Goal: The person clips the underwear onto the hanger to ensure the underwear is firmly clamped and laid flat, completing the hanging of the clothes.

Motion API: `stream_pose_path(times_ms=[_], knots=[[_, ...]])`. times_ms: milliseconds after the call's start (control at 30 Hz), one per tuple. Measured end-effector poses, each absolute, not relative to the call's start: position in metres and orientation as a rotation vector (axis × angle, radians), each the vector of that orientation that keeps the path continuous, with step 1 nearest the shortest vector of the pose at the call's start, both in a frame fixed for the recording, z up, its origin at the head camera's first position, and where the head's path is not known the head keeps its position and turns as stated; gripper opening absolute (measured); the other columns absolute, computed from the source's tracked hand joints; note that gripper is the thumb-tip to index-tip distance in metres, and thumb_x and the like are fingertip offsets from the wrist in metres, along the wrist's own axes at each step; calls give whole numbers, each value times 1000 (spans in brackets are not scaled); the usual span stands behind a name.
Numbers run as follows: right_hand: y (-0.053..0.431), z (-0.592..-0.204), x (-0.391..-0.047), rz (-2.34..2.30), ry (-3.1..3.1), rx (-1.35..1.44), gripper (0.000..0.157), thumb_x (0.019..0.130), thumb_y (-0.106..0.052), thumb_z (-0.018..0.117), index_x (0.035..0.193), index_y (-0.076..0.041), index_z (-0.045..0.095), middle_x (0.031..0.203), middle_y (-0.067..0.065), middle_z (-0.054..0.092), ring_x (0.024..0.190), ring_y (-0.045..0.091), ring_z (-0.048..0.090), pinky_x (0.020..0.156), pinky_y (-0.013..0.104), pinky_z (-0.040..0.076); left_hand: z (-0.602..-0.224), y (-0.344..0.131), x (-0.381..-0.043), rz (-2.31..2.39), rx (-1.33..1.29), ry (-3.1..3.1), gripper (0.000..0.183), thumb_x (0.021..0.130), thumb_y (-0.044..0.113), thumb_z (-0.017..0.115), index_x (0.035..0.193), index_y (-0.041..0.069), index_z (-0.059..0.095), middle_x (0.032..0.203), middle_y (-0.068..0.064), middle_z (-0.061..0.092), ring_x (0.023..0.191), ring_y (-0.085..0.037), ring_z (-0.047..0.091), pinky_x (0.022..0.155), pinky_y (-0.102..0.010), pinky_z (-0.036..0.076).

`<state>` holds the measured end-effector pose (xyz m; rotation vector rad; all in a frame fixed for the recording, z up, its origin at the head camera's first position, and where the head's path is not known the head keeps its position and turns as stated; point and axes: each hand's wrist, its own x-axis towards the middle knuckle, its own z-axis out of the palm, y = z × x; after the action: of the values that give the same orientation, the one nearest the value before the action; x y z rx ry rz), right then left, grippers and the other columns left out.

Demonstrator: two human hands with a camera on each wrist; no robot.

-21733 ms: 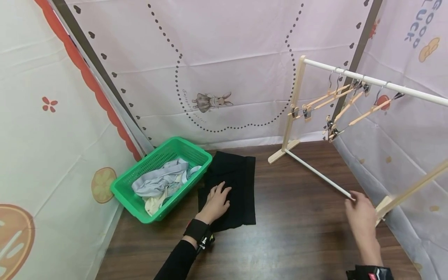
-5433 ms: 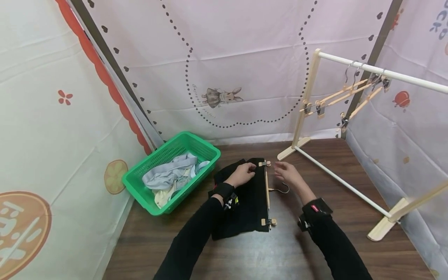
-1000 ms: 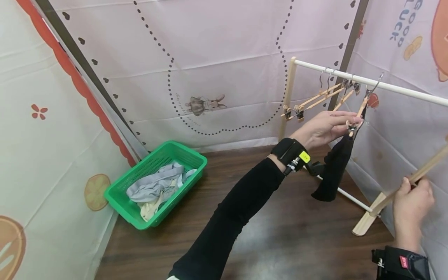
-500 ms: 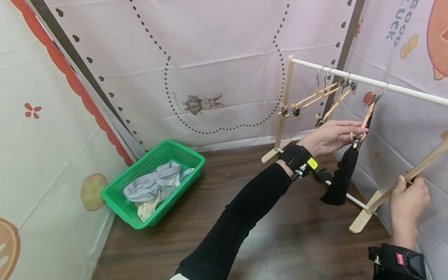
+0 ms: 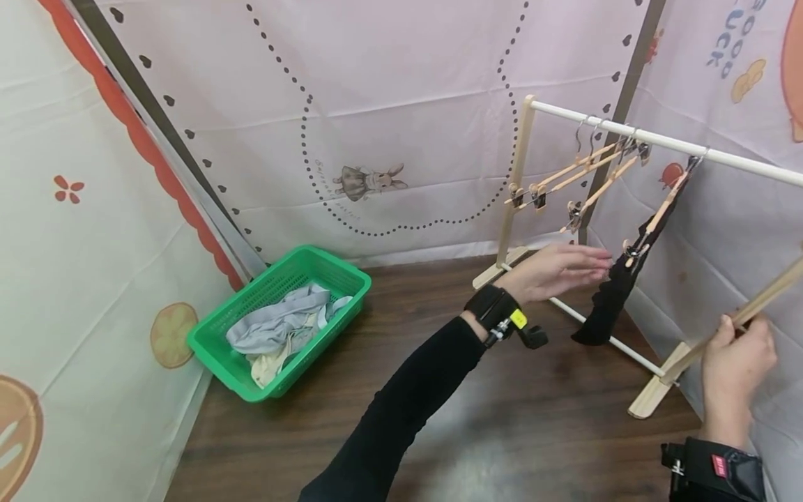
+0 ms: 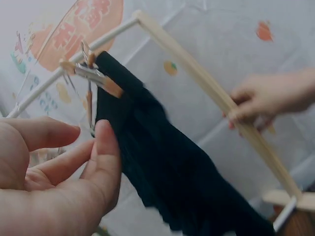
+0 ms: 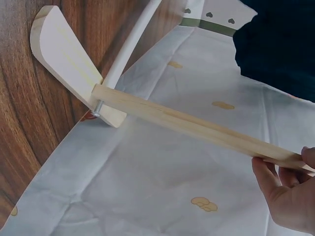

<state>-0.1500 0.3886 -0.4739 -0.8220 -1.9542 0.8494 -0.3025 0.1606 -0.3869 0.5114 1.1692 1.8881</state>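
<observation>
My left hand (image 5: pixel 558 270) is held out beside a black garment (image 5: pixel 613 300), fingers fairly straight, with nothing held. The garment hangs from a wooden clip hanger (image 5: pixel 666 209), whose hook is over the rack's white top bar (image 5: pixel 734 158). In the left wrist view, the garment (image 6: pixel 157 152) slants down behind the hand, and a clip (image 6: pixel 93 76) shows at its upper edge. My right hand (image 5: pixel 737 359) grips the near wooden post (image 5: pixel 773 287) of the rack. The right wrist view shows thumb and fingers around that post (image 7: pixel 197 128).
Several other clip hangers (image 5: pixel 583 167) hang without clothes farther along the bar. A green basket (image 5: pixel 210 355) with grey and cream clothes (image 5: pixel 282 324) stands on the brown floor (image 5: pixel 502 432) at left. Printed cloth walls (image 5: pixel 408 84) enclose the space; the rack's foot (image 5: pixel 649 397) stands near the right one.
The black garment, earlier flat on the floor, now hangs on the rack. Within the last half second my left hand has let go of the hanger and drawn back left. The right hand keeps its grip.
</observation>
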Motion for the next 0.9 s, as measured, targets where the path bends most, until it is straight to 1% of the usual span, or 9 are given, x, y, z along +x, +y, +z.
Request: stream_pose_path(times_ms=[67, 167, 233, 300, 433, 533, 733, 833, 900], knots=[[387, -473, -151, 858, -1943, -828, 31, 105, -15, 52, 123, 10, 58, 120, 35, 59, 119, 57, 52, 103, 60, 40, -401, 141, -302, 1848, 533, 1232, 37, 105, -5, 43, 141, -14, 48, 142, -29, 53, 128, -37, 57, 111, -41, 45], [386, -474, -153, 870, -1938, -837, 32, 106, -16, 52, 124, 9, 58, 123, 34, 60, 121, 55, 53, 107, 58, 41, -422, 107, -300, 1759, 574, 1358, 37, 107, 0, 42, 140, -14, 49, 137, -31, 56, 111, -29, 65, 109, -45, 47], [385, -475, -153, 873, -1945, -829, 32, 106, -17, 52, 125, 9, 58, 123, 35, 59, 122, 56, 52, 108, 58, 40, -434, 81, -298, 1679, 613, 1492, 36, 107, 2, 44, 140, -12, 51, 134, -29, 59, 104, -23, 66, 107, -45, 49], [386, -476, -153, 862, -1955, -822, 32, 106, -16, 51, 125, 9, 57, 123, 35, 59, 121, 56, 52, 107, 59, 40, -443, 55, -295, 1552, 694, 1715, 36, 107, 5, 49, 139, -8, 54, 132, -23, 63, 101, -20, 67, 103, -45, 52], [388, -477, -151, 840, -1953, -806, 32, 106, -15, 51, 122, 12, 56, 119, 37, 57, 119, 59, 49, 103, 63, 38, -461, 11, -287, 1158, 862, 2261, 33, 106, 13, 55, 137, 3, 61, 131, -11, 66, 110, -17, 65, 93, -32, 55], [389, -476, -150, 844, -1951, -826, 34, 106, -16, 49, 124, 12, 56, 120, 36, 57, 120, 57, 50, 105, 60, 39, -476, -16, -280, 982, 881, 2467, 33, 106, 15, 54, 136, 6, 61, 133, -9, 65, 117, -19, 63, 93, -27, 53], [385, -476, -149, 851, -1998, -852, 36, 108, -15, 43, 131, 12, 52, 126, 35, 54, 121, 55, 50, 108, 58, 40, -501, -84, -263, 1022, 758, 2584, 35, 105, 13, 55, 138, 2, 59, 135, -14, 61, 118, -27, 63, 94, -38, 55], [381, -480, -147, 865, -2028, -843, 38, 107, -15, 43, 137, 9, 48, 132, 33, 51, 124, 52, 50, 109, 54, 41, -504, -118, -258, 1073, 659, 2680, 34, 105, 13, 55, 137, 1, 59, 132, -16, 60, 117, -31, 62, 94, -45, 54], [377, -486, -144, 899, -2028, -836, 43, 107, -16, 45, 143, 6, 43, 138, 33, 48, 129, 51, 47, 113, 52, 39, -504, -138, -255, 1093, 575, 2750, 34, 105, 14, 56, 136, 1, 60, 132, -16, 60, 119, -32, 60, 96, -47, 53]])
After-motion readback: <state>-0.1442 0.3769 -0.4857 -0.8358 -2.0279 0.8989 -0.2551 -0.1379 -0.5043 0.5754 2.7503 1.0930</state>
